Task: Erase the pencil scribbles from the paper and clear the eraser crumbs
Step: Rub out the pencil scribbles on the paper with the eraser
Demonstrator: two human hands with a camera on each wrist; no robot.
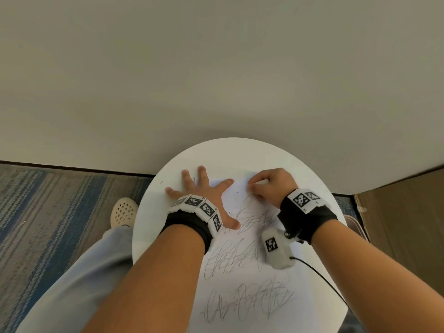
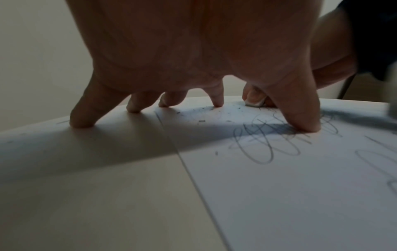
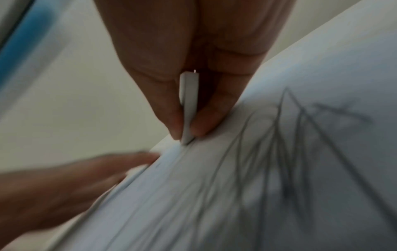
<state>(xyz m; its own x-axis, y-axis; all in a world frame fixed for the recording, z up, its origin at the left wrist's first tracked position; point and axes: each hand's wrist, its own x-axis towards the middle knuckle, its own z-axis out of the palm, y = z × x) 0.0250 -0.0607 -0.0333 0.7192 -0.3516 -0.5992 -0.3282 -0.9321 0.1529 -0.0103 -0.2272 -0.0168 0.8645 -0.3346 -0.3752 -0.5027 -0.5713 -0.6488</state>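
A white sheet of paper (image 1: 242, 280) lies on a small round white table (image 1: 153, 212), covered with rows of grey pencil scribbles (image 1: 247, 301). My left hand (image 1: 204, 188) is spread flat, fingers straight, pressing the paper's far left corner; its thumb rests on a scribble (image 2: 268, 144). My right hand (image 1: 266, 186) pinches a thin white eraser (image 3: 189, 108) between thumb and fingers, its tip touching the paper near the far edge. Dark eraser crumbs (image 2: 201, 120) lie scattered on the paper by the left fingers (image 2: 217, 100).
A plain wall stands just behind the table. Striped carpet (image 1: 48, 200) lies to the left, with my shoe (image 1: 123, 211) and trouser leg (image 1: 79, 280) beside the table. A brown cardboard box (image 1: 403, 217) stands at the right. A black cable (image 1: 322, 277) trails from the right wrist camera.
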